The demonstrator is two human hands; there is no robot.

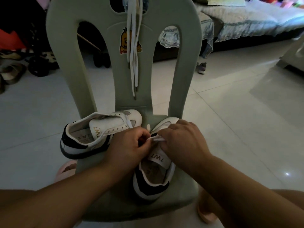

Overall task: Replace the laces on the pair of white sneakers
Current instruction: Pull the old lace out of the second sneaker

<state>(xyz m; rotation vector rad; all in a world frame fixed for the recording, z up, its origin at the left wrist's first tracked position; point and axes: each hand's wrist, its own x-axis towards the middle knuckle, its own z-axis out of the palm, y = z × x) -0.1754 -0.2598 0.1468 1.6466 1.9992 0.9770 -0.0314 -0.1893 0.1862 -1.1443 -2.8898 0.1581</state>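
"Working on which sneaker right now?"

"The right sneaker [153, 176]. It stands on the green chair's seat [105, 199], right of the middle, with its heel toward the front edge and its toe toward the backrest. A white lace [156, 138] is stretched across its throat, just above the tongue."

"Going in or coming out?"

"I cannot tell. My guess is it is being worked through the eyelets. The left sneaker [98, 134] sits at the seat's back-left corner, tipped with its opening toward the camera and its heel out over the left edge. It has a lace only in the eyelets nearest the toe; the rest show bare. So neither of the 2 shoes looks finished."

"And the hands?"

"Both forearms reach in from the front edge and meet over the right sneaker. The left hand [126, 143] has its fingers curled, pinching 1 end of the lace. The right hand [182, 139] is knuckles-up, its fingertips bent down onto the other end and hiding the eyelets on that side. Both grips are tight, with nothing else in them."

"What does the next move need?"

"Probably a fine pinch on the lace tip, aimed at the next eyelet, while the other hand steadies the shoe. The spare laces [134, 55] hang down the backrest, within reach."
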